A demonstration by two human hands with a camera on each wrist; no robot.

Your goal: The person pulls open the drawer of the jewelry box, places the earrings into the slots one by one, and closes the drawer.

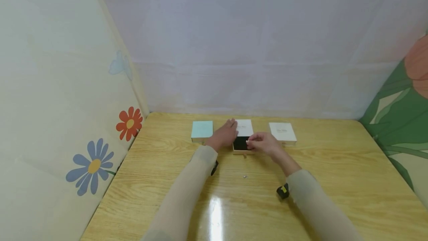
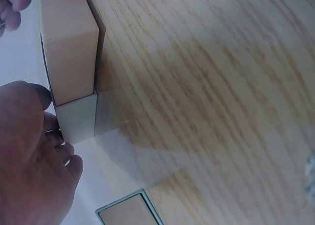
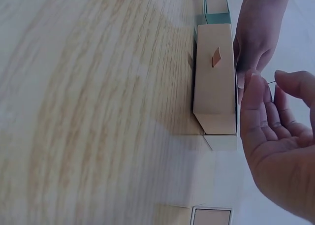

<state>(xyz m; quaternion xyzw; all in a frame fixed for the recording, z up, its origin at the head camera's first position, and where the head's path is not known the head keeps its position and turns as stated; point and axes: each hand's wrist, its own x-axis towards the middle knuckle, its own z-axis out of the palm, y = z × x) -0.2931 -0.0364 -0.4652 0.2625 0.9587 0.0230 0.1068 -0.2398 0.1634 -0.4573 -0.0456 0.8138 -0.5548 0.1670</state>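
Observation:
My left hand [image 1: 227, 134] rests against the left side of the middle white box [image 1: 245, 127], fingers pointing toward the back. That box's drawer [image 3: 215, 82] is pulled out toward me, showing a black lining [image 1: 239, 143] and a small ribbon tab [image 3: 216, 57] in front. Over the drawer's right part, my right hand [image 1: 265, 143] pinches a tiny pale piece [image 1: 247, 141] between thumb and fingertip. A thin pin [image 3: 271, 81] shows there in the right wrist view; its exact kind is too small to tell. A small shiny piece [image 1: 245, 176] lies on the table in front of the box.
To the left sits a closed mint-green box [image 1: 202, 129], to the right a closed white box [image 1: 283, 132]. Both stand on the wood-grain table [image 1: 160, 181] near the back wall cloth [image 1: 214, 66]. Black devices [image 1: 282, 191] are worn at the wrists.

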